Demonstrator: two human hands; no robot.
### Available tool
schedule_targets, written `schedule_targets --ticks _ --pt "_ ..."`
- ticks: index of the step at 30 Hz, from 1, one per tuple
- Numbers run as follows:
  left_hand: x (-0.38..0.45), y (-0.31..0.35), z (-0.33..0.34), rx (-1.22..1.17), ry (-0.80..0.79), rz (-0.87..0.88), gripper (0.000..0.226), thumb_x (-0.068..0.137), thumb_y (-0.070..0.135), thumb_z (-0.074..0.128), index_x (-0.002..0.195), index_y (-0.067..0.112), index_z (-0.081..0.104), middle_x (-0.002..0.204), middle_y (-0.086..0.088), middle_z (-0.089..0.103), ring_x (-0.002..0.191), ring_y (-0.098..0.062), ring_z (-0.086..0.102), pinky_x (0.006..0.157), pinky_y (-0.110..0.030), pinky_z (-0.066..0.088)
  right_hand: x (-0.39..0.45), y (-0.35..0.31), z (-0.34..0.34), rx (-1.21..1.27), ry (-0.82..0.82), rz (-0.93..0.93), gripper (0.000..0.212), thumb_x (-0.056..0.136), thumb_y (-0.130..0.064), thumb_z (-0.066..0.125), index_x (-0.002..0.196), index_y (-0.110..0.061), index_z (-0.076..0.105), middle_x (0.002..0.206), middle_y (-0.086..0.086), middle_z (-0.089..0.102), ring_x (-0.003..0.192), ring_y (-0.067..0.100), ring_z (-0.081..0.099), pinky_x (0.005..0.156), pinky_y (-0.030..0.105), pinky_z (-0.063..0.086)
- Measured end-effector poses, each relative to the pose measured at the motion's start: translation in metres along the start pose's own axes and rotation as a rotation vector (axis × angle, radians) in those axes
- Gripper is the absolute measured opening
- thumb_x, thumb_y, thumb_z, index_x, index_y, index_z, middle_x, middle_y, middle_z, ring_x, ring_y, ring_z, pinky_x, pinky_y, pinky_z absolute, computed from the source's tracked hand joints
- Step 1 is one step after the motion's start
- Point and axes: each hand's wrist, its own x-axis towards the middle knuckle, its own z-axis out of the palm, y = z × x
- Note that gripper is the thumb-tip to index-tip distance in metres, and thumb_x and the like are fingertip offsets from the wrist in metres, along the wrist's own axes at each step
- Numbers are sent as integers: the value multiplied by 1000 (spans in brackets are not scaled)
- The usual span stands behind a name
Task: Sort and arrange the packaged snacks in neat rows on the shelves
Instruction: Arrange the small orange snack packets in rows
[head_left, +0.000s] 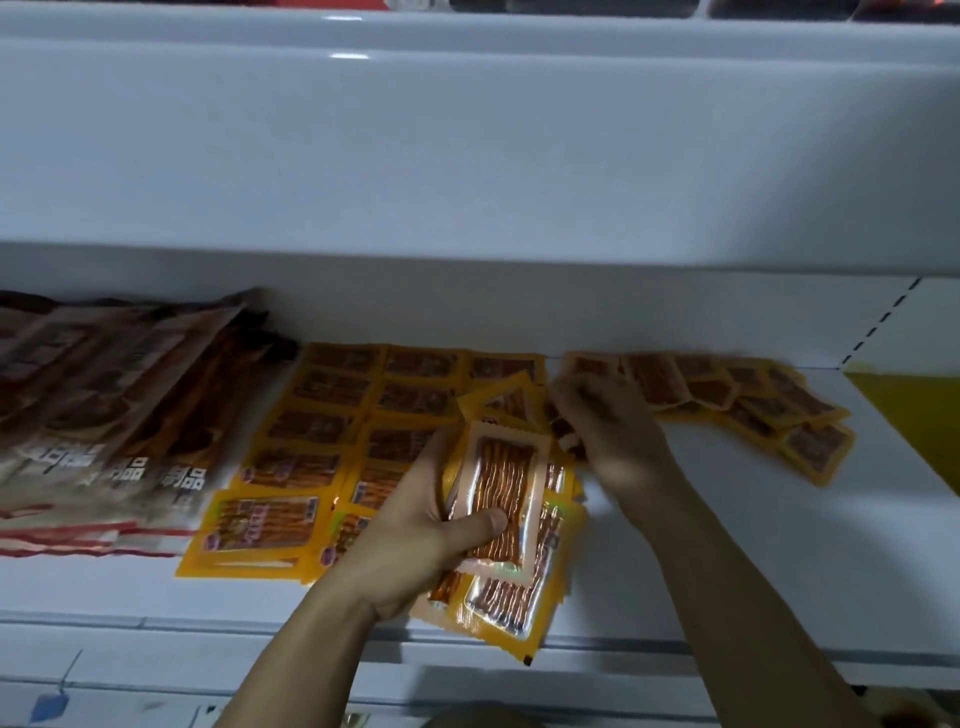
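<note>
Left hand (415, 540) grips stack of yellow snack packets (506, 525), frame centre; right hand (610, 431) blurred, grip unclear, over shelf (727, 545).

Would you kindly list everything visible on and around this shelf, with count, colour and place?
Brown snack bags: several, brown, overlapping at shelf left.
Yellow snack packets in rows: many, yellow-orange, shelf centre-left.
Loose yellow packets: about a dozen, scattered at the back right.
Held packet stack: several, yellow and pale orange, at the shelf front.
Shelf: one, white.
Upper shelf: one, white, above.
Yellow panel: one, far right.
Left hand: grips the stack, thumb on top.
Right hand: blurred, reaching toward loose packets.
</note>
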Motion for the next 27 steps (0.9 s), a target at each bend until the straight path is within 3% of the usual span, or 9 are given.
schedule_targets --ticks 2,4,9,12,16,19,21,24,27 --pt "-4 1 -6 36 -38 3 73 88 -6 71 139 37 41 113 5 74 106 -24 74 80 -34 62 0 -1 5 -52 -165 13 11 99 -28 64 96 -25 74 87 -12 76 80 3 72 68 16 54" --pt "-7 1 -11 57 -71 -3 73 88 -6 71 140 35 41 114 5 74 107 -25 73 82 -34 61 1 -3 9 -63 -211 10 10 97 -23 67 96 -19 76 87 -4 78 82 12 75 69 22 56" --pt "-7 -2 -32 -105 48 -26 75 79 1 78 141 30 46 120 -12 73 109 -36 72 96 -57 56 11 -7 15 36 52 16 13 97 -12 67 84 -12 67 63 -4 65 57 11 62 52 23 46" --pt "-5 1 -45 -151 116 10 69 82 -1 78 137 29 50 121 -16 73 108 -38 72 98 -57 55 17 1 12 253 117 116 5 94 -7 69 98 -6 66 83 7 71 73 19 72 58 28 56" --pt "-4 3 -61 -220 235 27 64 85 -5 70 133 33 52 116 -10 75 100 -35 75 85 -50 61 44 30 8 369 175 184 38 92 0 68 126 6 52 103 17 63 83 22 72 62 34 60" --pt "-5 5 -69 -319 297 38 69 74 2 74 132 32 53 116 -13 75 101 -39 74 86 -53 60 81 37 9 127 282 267 37 91 -6 69 127 -10 62 105 12 70 83 28 75 72 49 63" --pt "-7 5 -74 -342 334 54 73 71 4 75 136 30 51 118 -14 74 102 -40 74 85 -54 61 107 36 14 -61 334 300 24 89 -10 72 113 -8 73 92 14 75 78 32 75 73 56 62" --pt "-12 2 -81 -332 349 76 70 80 1 73 139 28 50 121 -14 73 104 -39 73 91 -58 58 135 33 21 -311 349 364 15 82 -23 74 85 -9 71 88 14 75 80 33 73 76 45 63" --pt "-21 -1 -87 -352 341 70 68 82 1 71 140 28 49 121 -14 73 104 -40 73 91 -60 57 149 43 26 -462 343 431 29 80 -33 71 91 -6 70 86 14 73 77 32 72 66 38 61"
